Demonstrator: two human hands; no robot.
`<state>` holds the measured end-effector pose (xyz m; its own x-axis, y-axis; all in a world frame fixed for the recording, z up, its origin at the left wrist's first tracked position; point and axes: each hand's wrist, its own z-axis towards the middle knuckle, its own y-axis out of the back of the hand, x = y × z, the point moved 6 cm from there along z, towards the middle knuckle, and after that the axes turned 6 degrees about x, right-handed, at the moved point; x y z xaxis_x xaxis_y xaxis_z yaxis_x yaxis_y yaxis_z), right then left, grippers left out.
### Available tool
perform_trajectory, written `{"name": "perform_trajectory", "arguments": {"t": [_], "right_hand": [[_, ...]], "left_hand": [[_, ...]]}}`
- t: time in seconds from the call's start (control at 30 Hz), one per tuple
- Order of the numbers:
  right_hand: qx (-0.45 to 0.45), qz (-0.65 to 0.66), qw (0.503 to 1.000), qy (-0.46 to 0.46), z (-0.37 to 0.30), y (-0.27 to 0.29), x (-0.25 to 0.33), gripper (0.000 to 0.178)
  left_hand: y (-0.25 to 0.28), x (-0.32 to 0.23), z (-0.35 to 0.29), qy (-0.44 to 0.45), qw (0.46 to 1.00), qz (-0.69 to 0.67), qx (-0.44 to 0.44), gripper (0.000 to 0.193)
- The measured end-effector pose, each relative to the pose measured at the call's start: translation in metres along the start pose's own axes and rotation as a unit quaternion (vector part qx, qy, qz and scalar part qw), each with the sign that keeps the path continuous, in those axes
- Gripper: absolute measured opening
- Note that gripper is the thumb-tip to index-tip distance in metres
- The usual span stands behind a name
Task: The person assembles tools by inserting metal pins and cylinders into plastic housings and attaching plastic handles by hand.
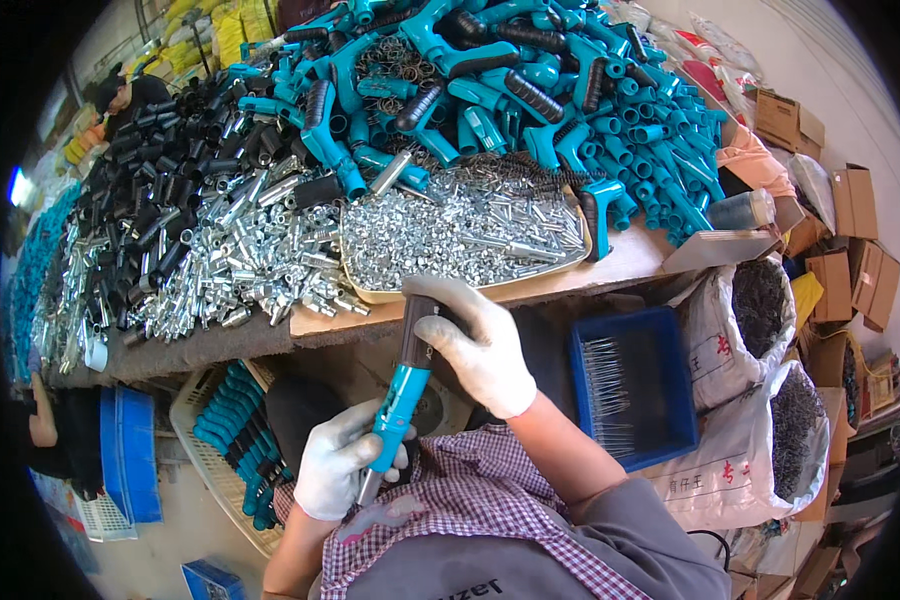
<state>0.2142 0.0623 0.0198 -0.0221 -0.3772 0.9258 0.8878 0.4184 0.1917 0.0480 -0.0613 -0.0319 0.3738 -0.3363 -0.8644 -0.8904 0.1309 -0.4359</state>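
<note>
Two gloved hands on one part, held over the lap at the near side of the counter [630,262]. Left hand [342,462] is closed round the near half of a teal tool body [400,400], with a grey metal end [369,488] poking out below the fingers. Right hand [480,345] grips the black sleeve [414,335] at the far end, thumb against its side, fingers over the top. Part is tilted, sleeve end far and slightly right, just off the near rim of the cream tray [395,296] of small metal fittings [440,238]. Step in hand, my read: fitting or seating the sleeve on the teal body; can't tell if it's fully home. Next move seems to call for a firm left hold, both pieces kept in line, and a push or twist from the right. On the counter: loose silver metal sleeves [260,262] left of the tray, black sleeves [155,215] farther left, teal pistol-shaped housings [425,40] heaped on the far side. Below it, a cream basket [184,425] with teal-and-black assemblies [232,408] left, a blue bin [670,440] with thin metal rods [604,385] right.
</note>
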Motion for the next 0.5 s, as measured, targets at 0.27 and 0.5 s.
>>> {"name": "perform_trajectory", "arguments": {"t": [0.27, 0.5], "right_hand": [[-0.071, 0.013, 0.997, 0.036, -0.004, 0.012, 0.003, 0.041], [0.026, 0.042, 0.999, 0.001, 0.008, 0.025, 0.001, 0.038]], "left_hand": [[-0.008, 0.013, 0.01, 0.018, 0.994, -0.102, 0.039, 0.079], [-0.016, 0.01, 0.016, 0.035, 0.991, -0.127, 0.038, 0.083]]}}
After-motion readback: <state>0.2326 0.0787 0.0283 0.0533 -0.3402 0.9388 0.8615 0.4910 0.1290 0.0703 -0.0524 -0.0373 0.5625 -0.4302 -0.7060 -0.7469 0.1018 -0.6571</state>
